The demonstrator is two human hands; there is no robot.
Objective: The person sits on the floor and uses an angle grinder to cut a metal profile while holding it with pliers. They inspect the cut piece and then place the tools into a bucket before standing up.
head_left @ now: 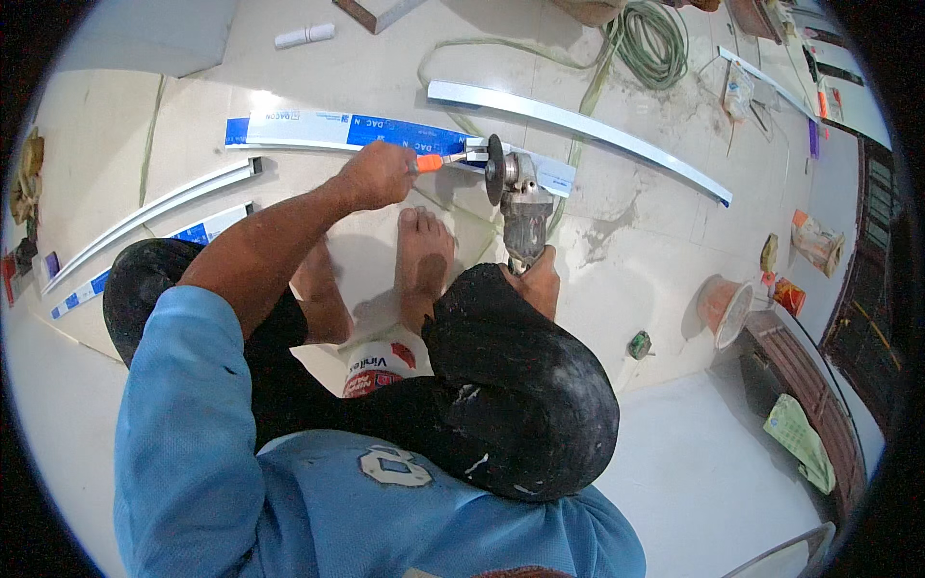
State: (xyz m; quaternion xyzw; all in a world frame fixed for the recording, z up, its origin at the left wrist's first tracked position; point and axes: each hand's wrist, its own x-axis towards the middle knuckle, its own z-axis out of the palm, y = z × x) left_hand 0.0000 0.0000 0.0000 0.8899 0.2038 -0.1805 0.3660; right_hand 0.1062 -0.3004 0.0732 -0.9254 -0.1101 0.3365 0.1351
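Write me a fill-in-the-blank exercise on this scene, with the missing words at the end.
1. The left hand holds a tool whose visible handle is coloured ____.
2. The right hand grips an angle grinder whose disc is ____ in shape.
3. The coiled hose or cord near the upper edge is coloured ____.
4. Instead of wearing shoes, the person's feet are ____.

Missing words: orange; round; green; bare.

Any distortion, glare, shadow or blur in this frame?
Head view: wide-angle distortion bows the long white strip; head view: bright glare on the floor by the blue-and-white strip, shadow across the right foot; head view: the grinder looks fairly sharp.
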